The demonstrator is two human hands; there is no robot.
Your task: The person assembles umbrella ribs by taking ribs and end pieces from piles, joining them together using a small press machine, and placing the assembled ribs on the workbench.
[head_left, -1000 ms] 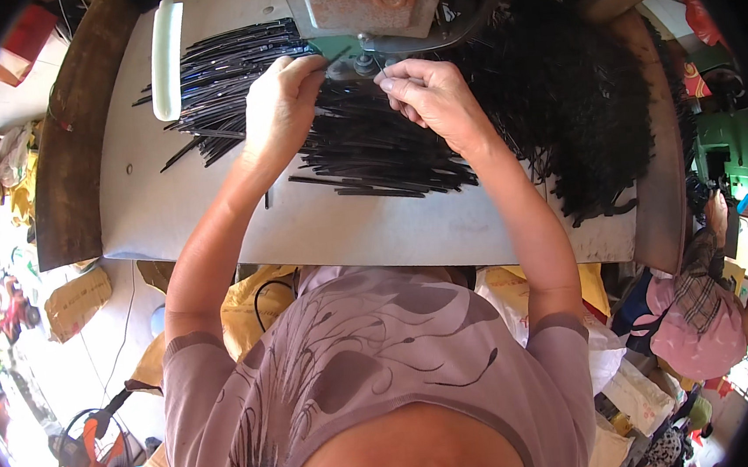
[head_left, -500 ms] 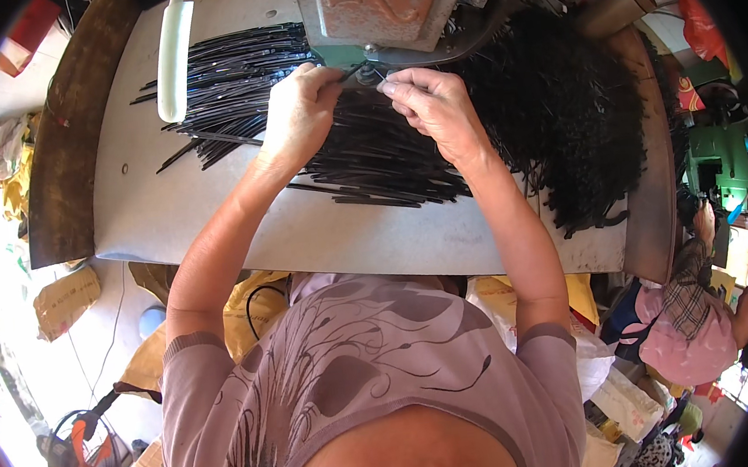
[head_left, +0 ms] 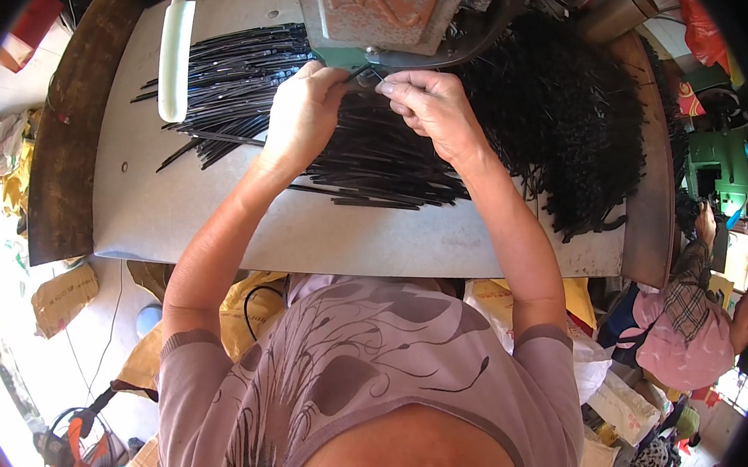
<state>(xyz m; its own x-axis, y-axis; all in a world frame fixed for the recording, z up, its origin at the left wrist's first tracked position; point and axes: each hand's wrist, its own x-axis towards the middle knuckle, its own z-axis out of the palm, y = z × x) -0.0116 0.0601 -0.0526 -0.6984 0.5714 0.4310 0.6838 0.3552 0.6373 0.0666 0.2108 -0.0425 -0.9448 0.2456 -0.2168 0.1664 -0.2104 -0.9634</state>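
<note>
My left hand (head_left: 301, 112) is closed in a pinch on the end of a thin black strip, just below the grey-green metal machine head (head_left: 387, 8). Opposite it, my right hand (head_left: 435, 110) pinches something thin and dark whose kind is too small to make out. Only a small gap separates the two sets of fingertips. Straight black strips (head_left: 234, 69) lie in a pile left of the machine. More black strips (head_left: 382, 167) are heaped beneath and between my wrists. Beyond my right hand spreads a large tangled mass of fine black pieces (head_left: 572, 121).
A white-sleeved lever (head_left: 174, 60) hangs over the left pile. The grey metal tabletop (head_left: 366, 243) has raised borders at both sides. A curved metal arm (head_left: 498, 26) passes behind my right hand. At far right, a co-worker in pink (head_left: 686, 341) sits by a green machine (head_left: 720, 162).
My left hand has shifted slightly right; my right hand has barely moved. At far right, the co-worker has moved, with a hand now near the green machine.
</note>
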